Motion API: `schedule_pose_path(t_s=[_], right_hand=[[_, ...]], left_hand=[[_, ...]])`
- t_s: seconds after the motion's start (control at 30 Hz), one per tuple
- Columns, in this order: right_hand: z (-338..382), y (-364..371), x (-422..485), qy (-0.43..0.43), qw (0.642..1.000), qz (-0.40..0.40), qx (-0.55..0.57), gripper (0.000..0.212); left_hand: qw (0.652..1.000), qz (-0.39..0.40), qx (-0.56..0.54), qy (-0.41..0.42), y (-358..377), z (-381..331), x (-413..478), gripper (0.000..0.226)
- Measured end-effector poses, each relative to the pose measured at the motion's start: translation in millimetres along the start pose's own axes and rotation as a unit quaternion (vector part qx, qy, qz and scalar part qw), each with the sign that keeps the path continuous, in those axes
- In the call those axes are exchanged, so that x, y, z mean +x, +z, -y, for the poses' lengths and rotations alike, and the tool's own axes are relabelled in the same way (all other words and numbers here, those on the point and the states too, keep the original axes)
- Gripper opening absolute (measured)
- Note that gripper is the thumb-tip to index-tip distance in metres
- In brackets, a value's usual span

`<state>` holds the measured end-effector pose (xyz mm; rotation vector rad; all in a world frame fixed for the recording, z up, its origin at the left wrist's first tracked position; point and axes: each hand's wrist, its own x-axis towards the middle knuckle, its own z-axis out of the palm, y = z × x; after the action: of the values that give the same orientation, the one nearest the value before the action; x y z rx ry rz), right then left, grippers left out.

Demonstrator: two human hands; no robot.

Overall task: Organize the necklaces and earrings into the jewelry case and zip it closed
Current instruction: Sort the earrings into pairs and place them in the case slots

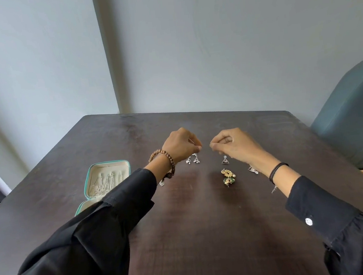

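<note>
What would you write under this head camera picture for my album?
Left hand pinches silver dangling earrings at the dark wooden table, right hand close by, open teal jewelry case waiting at left.

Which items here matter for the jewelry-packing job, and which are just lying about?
Job: jewelry case, necklaces in its lid, silver bead earrings, triangle earring, gold-green earrings, silver earring by the right wrist.
Not job: teal chair, bead bracelet, black wristband.
</note>
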<state>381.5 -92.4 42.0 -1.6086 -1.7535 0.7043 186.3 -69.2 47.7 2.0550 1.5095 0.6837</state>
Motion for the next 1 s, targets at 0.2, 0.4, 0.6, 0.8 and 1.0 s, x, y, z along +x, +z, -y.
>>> schedule_pose_path(t_s=[0.2,0.4,0.6,0.8,1.0], right_hand=[[-8.8,-6.8,-43.0,-0.013,1.000,0.003,-0.022,0.002],[-19.8,-6.2,-76.1,-0.036,0.993,0.051,-0.099,0.019],[-27.1,-2.1,-85.7,-0.082,0.982,0.058,-0.162,0.027],[-42.9,-1.9,-84.6,-0.107,0.980,0.034,-0.165,0.017],[-42.9,-5.0,-95.8,-0.113,0.986,0.004,-0.121,0.008]], left_hand=[[0.999,0.015,-0.050,-0.002,29.2,-18.7,-39.3,0.015],[0.997,0.004,-0.060,-0.041,64.3,-21.3,-63.1,0.024],[1.000,0.000,0.000,-0.018,72.4,-32.8,-63.8,0.034],[0.999,-0.006,0.027,-0.024,76.8,-34.0,-60.2,0.023],[0.999,-0.039,0.029,-0.022,82.2,-30.6,-61.0,0.018]])
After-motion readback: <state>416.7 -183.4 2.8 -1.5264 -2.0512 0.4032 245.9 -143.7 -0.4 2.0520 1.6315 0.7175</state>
